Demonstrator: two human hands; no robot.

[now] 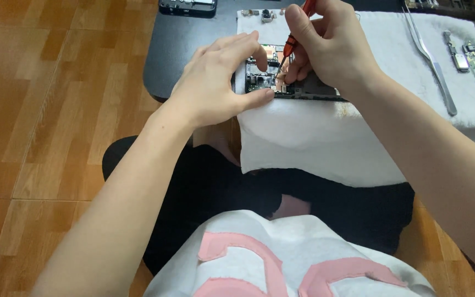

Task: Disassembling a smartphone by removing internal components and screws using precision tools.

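Note:
An opened phone [265,80] with its circuit board showing lies on a white cloth [314,137] at the near edge of a black table [193,38]. My left hand [221,82] grips the phone's left end, thumb on the near edge and fingers over the far edge. My right hand [325,44] holds a red-handled screwdriver [295,30] upright, its tip down on the board near the middle of the phone. The right end of the phone is hidden under my right hand.
Metal tweezers [430,60] lie on the cloth to the right, beside small green phone parts [471,60]. More small parts [265,14] sit at the cloth's far edge. A dark device [188,5] lies at the table's back. Wooden floor [39,110] is on the left.

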